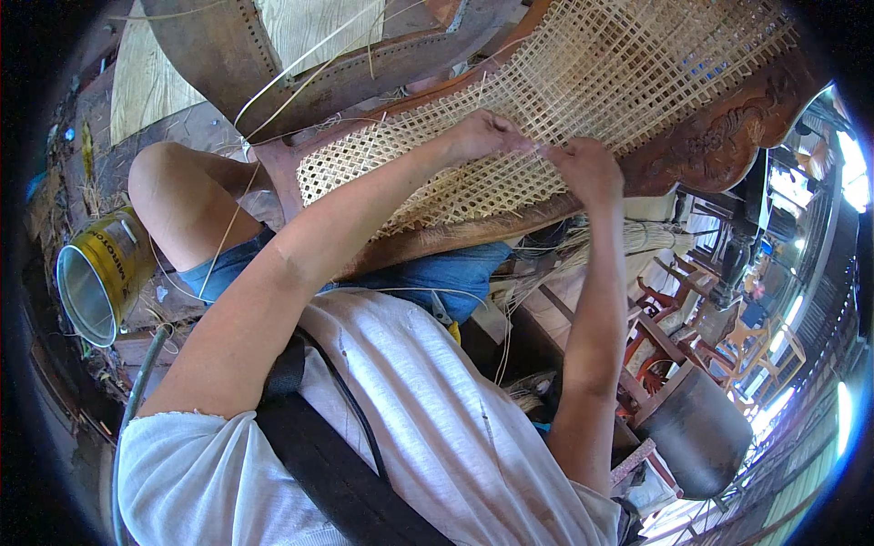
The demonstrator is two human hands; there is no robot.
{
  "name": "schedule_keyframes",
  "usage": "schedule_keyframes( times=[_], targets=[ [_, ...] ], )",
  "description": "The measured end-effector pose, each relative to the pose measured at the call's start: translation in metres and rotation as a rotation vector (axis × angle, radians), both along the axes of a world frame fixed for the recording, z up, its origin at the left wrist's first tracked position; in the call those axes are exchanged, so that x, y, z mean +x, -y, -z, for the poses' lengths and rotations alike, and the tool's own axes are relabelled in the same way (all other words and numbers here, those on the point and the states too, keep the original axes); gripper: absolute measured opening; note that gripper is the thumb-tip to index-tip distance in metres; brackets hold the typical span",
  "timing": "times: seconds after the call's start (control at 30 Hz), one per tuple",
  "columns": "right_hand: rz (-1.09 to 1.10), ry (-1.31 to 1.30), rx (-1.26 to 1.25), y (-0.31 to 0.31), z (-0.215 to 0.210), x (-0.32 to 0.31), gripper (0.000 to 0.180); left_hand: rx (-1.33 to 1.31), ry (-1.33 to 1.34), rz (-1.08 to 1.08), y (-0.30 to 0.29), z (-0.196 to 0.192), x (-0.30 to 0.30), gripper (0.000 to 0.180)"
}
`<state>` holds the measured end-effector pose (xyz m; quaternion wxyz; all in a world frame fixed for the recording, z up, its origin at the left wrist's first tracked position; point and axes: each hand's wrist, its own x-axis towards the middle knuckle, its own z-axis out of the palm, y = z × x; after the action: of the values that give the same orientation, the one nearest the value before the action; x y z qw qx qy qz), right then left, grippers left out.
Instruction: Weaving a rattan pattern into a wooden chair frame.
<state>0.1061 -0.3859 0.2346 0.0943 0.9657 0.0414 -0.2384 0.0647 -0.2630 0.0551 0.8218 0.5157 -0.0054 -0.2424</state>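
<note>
A carved wooden chair frame (719, 136) with a woven cane panel (428, 187) lies across my lap, slanting up to the far right. Over the middle of the weave, my left hand (487, 135) and my right hand (587, 171) meet with their fingertips almost touching. Fingers of both hands are closed in a pinch. Something small and pale shows between the fingertips, too thin and blurred to name. The panel has an open lattice at the left and a squarer grid of strands toward the far right.
A yellow bucket (109, 273) lies tipped at the left. Another curved wooden frame (214, 55) with drilled holes stands beyond my knee. Loose cane strands (305, 59) arch near it. A bundle of cane (628, 238) and a dark chair part (696, 428) are at the right.
</note>
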Motion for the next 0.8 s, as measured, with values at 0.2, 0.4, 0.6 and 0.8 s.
schedule_keyframes(
  times=[0.2,0.4,0.6,0.8],
  targets=[
    [-0.189,-0.150,-0.152,-0.001,0.056,-0.014,0.027,0.347,0.060,-0.075,-0.015,0.015,-0.007,0.018],
    [-0.234,-0.193,-0.151,-0.022,0.053,-0.014,0.022,0.320,0.018,-0.053,-0.026,0.014,-0.009,0.013],
    [-0.219,-0.144,-0.197,-0.030,0.063,-0.018,0.025,0.319,0.108,-0.036,-0.019,0.026,-0.005,0.018],
    [-0.139,-0.160,-0.160,-0.019,0.058,-0.011,0.028,0.687,0.203,0.178,-0.015,-0.009,-0.007,0.020]
  ],
)
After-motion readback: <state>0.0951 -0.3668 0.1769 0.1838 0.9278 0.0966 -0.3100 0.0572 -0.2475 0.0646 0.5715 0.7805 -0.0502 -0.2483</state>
